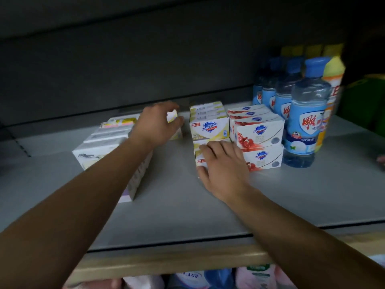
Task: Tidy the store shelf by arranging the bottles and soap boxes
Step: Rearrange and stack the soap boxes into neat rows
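A: Where is there room on the shelf (208,215)?

B: The whole front strip is bare, and a lane runs back between the left soap boxes (108,147) and the yellow-trimmed boxes (209,127).

A: Anything in that lane?

B: The left hand (158,124) sits at its far end (over a small box).

A: And the right side?

B: Red-patterned boxes (259,140) touch the blue bottles (304,113), no gap between them.

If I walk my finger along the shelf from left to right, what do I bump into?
White soap boxes → left hand → yellow Safeguard boxes → red Safeguard boxes → blue bottles → orange bottle.
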`<state>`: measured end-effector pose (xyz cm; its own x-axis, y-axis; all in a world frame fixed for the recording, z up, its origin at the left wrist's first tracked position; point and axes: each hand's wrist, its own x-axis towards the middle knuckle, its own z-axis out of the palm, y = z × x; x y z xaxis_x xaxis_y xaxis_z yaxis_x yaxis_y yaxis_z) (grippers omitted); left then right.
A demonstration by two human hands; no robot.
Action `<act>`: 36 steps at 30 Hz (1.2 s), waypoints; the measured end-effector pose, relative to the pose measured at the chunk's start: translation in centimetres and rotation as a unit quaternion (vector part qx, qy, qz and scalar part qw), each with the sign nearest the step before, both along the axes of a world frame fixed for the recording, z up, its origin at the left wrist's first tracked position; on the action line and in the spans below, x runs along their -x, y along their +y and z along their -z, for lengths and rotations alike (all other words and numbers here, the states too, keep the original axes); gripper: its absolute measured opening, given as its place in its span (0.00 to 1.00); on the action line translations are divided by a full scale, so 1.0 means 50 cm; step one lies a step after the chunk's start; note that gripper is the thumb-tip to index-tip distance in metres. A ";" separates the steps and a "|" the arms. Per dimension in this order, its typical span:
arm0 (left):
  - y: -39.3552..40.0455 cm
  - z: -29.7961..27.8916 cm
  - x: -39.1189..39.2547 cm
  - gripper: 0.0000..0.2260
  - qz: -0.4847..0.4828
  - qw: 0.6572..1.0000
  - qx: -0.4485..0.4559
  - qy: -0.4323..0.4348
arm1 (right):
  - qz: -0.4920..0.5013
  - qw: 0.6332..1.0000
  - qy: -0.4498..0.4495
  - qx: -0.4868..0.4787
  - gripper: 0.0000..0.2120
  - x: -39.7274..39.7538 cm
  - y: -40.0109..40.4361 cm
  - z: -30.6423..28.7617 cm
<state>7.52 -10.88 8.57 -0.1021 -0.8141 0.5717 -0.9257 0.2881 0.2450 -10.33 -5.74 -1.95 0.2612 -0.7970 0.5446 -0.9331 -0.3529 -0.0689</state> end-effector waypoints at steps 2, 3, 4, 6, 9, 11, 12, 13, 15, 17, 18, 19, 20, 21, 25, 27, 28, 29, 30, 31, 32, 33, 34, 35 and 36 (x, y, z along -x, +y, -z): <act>-0.057 0.001 -0.005 0.18 -0.033 0.998 -0.031 -0.031 | 0.000 1.000 -0.009 0.000 0.23 0.000 -0.002 0.001; -0.083 0.004 -0.009 0.18 -0.054 0.997 -0.048 -0.038 | 0.002 1.000 -0.012 0.001 0.23 0.000 -0.002 0.003; -0.107 0.008 -0.014 0.18 -0.074 0.994 -0.066 -0.040 | 0.002 1.000 -0.015 0.003 0.23 0.001 -0.002 0.004; -0.151 0.015 -0.021 0.18 -0.117 0.987 -0.099 -0.045 | -0.001 1.000 -0.020 0.009 0.22 0.001 -0.003 0.005; -0.202 0.019 -0.026 0.21 -0.168 0.973 -0.140 -0.071 | -0.004 0.999 -0.038 0.023 0.21 0.001 -0.005 0.009; -0.224 0.026 -0.025 0.21 -0.191 0.964 -0.155 -0.100 | -0.005 0.998 -0.048 0.031 0.21 0.001 -0.006 0.011; -0.233 0.031 -0.025 0.21 -0.199 0.961 -0.153 -0.114 | -0.006 0.998 -0.050 0.033 0.21 0.001 -0.006 0.012; -0.239 0.035 -0.026 0.21 -0.205 0.959 -0.147 -0.130 | -0.008 0.998 -0.051 0.035 0.21 0.001 -0.006 0.012; -0.246 0.039 -0.028 0.25 -0.215 0.955 -0.128 -0.162 | -0.013 0.998 -0.055 0.039 0.21 0.001 -0.007 0.013; -0.247 0.035 -0.031 0.28 -0.217 0.953 -0.112 -0.182 | -0.013 0.997 -0.062 0.048 0.20 0.001 -0.007 0.013; -0.244 0.033 -0.032 0.28 -0.214 0.953 -0.105 -0.188 | -0.012 0.997 -0.062 0.052 0.20 0.001 -0.007 0.013; -0.240 0.029 -0.032 0.28 -0.209 0.955 -0.096 -0.189 | -0.010 0.997 -0.061 0.055 0.21 0.000 -0.006 0.013; -0.233 0.024 -0.031 0.26 -0.201 0.958 -0.082 -0.187 | -0.009 0.997 -0.059 0.057 0.21 0.000 -0.006 0.012; -0.222 0.015 -0.027 0.24 -0.190 0.963 -0.063 -0.181 | -0.008 0.997 -0.059 0.058 0.21 0.000 -0.006 0.012; -0.144 -0.027 -0.012 0.19 -0.116 0.986 0.022 -0.115 | -0.003 0.997 -0.050 0.056 0.21 -0.001 -0.003 0.011; -0.083 -0.041 -0.002 0.18 -0.078 0.994 0.039 -0.061 | 0.003 0.998 -0.048 0.049 0.21 -0.002 -0.002 0.006; -0.049 -0.042 0.001 0.19 -0.060 0.997 0.041 -0.036 | 0.005 0.998 -0.047 0.044 0.21 -0.002 -0.002 0.005; -0.014 -0.040 0.002 0.20 -0.035 0.998 0.049 -0.012 | 0.005 0.998 -0.046 0.035 0.22 -0.002 -0.002 0.003; 0.023 -0.036 0.003 0.21 -0.002 0.998 0.058 0.009 | 0.004 0.999 -0.042 0.020 0.22 -0.002 -0.003 0.001; 0.059 -0.030 0.003 0.22 0.028 0.997 0.063 0.030 | 0.003 0.999 -0.036 0.004 0.23 -0.003 -0.002 -0.002; 0.090 -0.022 0.002 0.22 0.046 0.996 0.056 0.052 | 0.000 0.999 -0.030 -0.014 0.23 -0.003 -0.002 -0.005; 0.119 -0.015 0.000 0.22 0.047 0.996 0.031 0.074 | -0.003 0.999 -0.024 -0.031 0.24 -0.001 -0.003 -0.009; 0.145 -0.007 -0.002 0.21 0.036 0.994 -0.009 0.103 | -0.010 0.999 -0.015 -0.043 0.24 0.002 -0.003 -0.015; 0.167 0.003 -0.004 0.19 0.031 0.988 -0.054 0.140 | -0.019 0.998 -0.007 -0.054 0.24 0.004 -0.002 -0.024; 0.186 0.014 -0.006 0.16 0.041 0.979 -0.089 0.181 | -0.031 0.998 -0.005 -0.063 0.25 0.007 0.000 -0.036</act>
<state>7.84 -1.56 7.89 0.0118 -0.9017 0.4322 -0.7443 0.2807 0.6059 -10.68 -5.75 -0.15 0.3062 -0.8420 0.4443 -0.9092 -0.3970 -0.1258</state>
